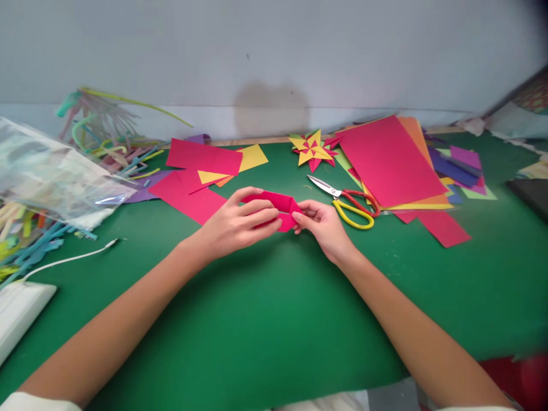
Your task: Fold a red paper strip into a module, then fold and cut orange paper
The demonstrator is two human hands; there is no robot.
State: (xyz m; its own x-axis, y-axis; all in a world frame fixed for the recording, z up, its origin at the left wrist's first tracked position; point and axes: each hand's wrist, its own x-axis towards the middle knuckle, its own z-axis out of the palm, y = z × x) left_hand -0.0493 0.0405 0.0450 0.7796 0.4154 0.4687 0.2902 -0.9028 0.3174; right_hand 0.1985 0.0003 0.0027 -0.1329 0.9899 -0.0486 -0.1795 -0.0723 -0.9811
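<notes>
Judging folding step in hand: I am steadying folded red paper [280, 200] with left hand [242, 221], pinching its right end with right hand [322, 225], between near and far edges of bench [257, 325]. Next move probably calling for firm creasing.

Smooth green surface [257, 331] set against plain pale-grey wall [171, 45]. Whiter band [216, 121] runs along wall base; soft-edged, rounded grey shadow [272, 109] straddles its upper edge.
</notes>
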